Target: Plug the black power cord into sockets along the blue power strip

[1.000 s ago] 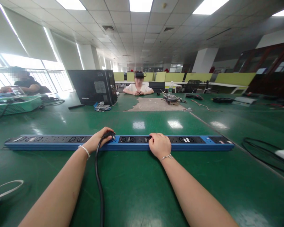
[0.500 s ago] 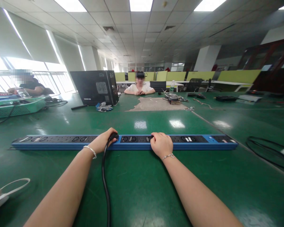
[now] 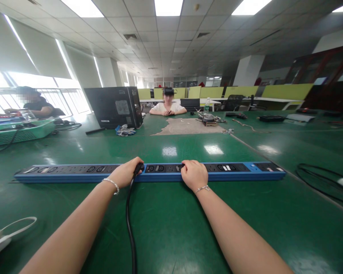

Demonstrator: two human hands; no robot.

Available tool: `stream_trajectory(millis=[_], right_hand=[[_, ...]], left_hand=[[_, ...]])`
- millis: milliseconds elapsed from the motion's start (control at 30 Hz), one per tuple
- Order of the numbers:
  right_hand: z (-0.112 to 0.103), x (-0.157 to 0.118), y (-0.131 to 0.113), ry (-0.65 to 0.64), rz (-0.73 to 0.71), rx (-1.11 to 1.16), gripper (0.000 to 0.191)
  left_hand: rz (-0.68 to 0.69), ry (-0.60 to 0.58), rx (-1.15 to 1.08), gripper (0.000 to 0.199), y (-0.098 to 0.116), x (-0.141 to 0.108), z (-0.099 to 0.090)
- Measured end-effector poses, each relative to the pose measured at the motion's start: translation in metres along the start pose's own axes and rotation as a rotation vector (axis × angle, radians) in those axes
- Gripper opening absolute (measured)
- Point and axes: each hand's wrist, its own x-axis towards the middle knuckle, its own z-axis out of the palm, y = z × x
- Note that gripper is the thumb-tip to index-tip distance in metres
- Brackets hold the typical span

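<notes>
A long blue power strip (image 3: 160, 177) with black sockets lies crosswise on the green table (image 3: 165, 213). Left of its middle, my left hand (image 3: 126, 171) is closed around the plug (image 3: 139, 167) of a black cable (image 3: 129, 217), at the sockets. How deep the plug sits is hidden by my fingers. The cable runs down toward the near edge of the view. My right hand (image 3: 194, 175) wraps over the strip right of its middle, fingers curled on its top and far side.
A black computer case (image 3: 113, 106), gloves (image 3: 125, 130) and a green basket (image 3: 31, 133) stand at the back left. Black cables (image 3: 316, 179) lie to the right, a white device (image 3: 0, 243) near left. A person (image 3: 168, 104) sits opposite, another at far left.
The plug and the upper part of the cable in my left hand have shifted slightly to the right and stand more upright. My right hand keeps its hold on the strip.
</notes>
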Motion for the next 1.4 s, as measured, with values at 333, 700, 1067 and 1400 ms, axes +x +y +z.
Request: stream_trajectory(millis=[333, 700, 1067, 1400], right_hand=[[0.001, 0.000, 0.000, -0.003, 0.013, -0.009, 0.029], [0.000, 0.000, 0.000, -0.004, 0.010, -0.022, 0.028], [-0.001, 0.002, 0.001, 0.010, 0.003, -0.018, 0.028], [-0.001, 0.002, 0.001, 0.016, -0.003, -0.014, 0.028]], left_hand=[[-0.078, 0.020, 0.137, 0.033, 0.003, -0.004, 0.002], [-0.015, 0.310, 0.062, 0.038, 0.003, -0.013, 0.031], [-0.215, 0.646, -0.247, 0.037, 0.000, -0.011, 0.023], [-0.349, 0.556, -0.221, 0.039, -0.093, -0.046, -0.007]])
